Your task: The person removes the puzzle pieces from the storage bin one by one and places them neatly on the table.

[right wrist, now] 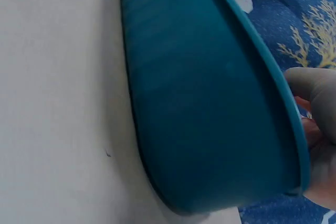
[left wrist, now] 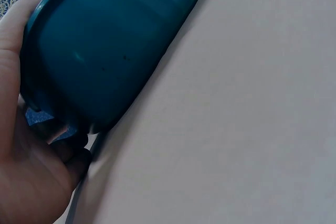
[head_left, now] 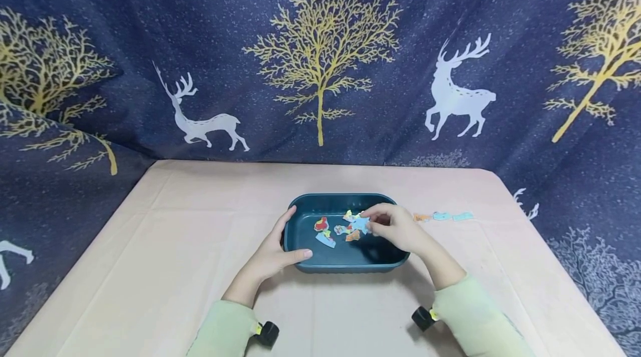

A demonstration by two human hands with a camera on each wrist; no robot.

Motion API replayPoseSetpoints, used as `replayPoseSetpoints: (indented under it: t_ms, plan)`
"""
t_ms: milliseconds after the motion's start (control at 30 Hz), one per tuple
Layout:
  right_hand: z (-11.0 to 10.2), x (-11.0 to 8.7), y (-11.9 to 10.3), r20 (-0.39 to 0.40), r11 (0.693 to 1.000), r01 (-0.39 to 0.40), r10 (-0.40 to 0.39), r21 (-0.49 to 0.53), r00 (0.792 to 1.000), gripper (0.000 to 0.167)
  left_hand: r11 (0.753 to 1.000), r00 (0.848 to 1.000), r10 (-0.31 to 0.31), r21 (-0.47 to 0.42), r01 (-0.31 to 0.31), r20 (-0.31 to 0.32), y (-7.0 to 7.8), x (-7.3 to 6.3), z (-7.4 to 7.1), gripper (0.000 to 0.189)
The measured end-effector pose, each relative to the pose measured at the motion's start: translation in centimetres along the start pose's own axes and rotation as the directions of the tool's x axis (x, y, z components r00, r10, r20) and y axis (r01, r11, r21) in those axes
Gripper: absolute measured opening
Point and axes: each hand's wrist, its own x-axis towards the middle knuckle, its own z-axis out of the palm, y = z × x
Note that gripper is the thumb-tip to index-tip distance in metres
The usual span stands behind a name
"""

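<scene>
A dark teal plastic tub (head_left: 320,266) stands on the table, with several paper-thin, jigsaw-like pieces on its floor. Among them are a red and yellow piece (head_left: 321,224), a pale blue piece (head_left: 325,240) and an orange one (head_left: 353,236). My left hand (head_left: 272,251) grips the tub's left end, thumb over the near rim and fingers along the outside. From over the right rim, my right hand (head_left: 398,227) reaches in, and its thumb and forefinger pinch a light blue puzzle piece (head_left: 359,226). In the right wrist view the tub's wall (right wrist: 210,103) hides those fingertips.
On the table to the right of the tub lie an orange piece (head_left: 422,217) and two light blue pieces (head_left: 442,216) in a row. A pale cloth (head_left: 165,268) covers the table. Behind it hangs a dark blue curtain (head_left: 280,118) printed with deer and trees.
</scene>
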Motion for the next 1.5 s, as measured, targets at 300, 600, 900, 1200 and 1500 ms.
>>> replayPoseSetpoints:
  t_ms: [300,600,900,1200,1500]
  plan:
    - [-2.0,-1.5,1.2,-0.161,0.972,-0.013,0.052,0.235,0.986,0.024,1.000,1.000,-0.007,-0.004,0.007,0.000,0.0,0.0,0.0,0.095]
    - [-4.1,-3.3,2.8,-0.240,0.937,0.069,0.016,0.344,0.971,0.039,1.000,1.000,-0.012,-0.004,0.012,0.005,0.2,-0.2,0.0,0.095]
    - [-5.8,-4.6,4.2,-0.320,0.909,0.029,0.116,0.415,0.940,0.033,1.000,1.000,-0.004,-0.005,0.005,0.011,0.2,-0.1,0.1,0.094]
    - [-7.3,-5.4,5.6,-0.420,0.912,-0.031,0.219,0.409,0.881,0.021,1.000,1.000,-0.002,-0.007,0.002,0.011,0.2,-0.1,0.0,0.094]
    - [-9.1,-6.6,7.2,-0.480,0.795,-0.034,0.399,0.605,0.781,0.012,1.000,1.000,-0.015,-0.006,0.015,0.009,0.1,0.0,0.1,0.094]
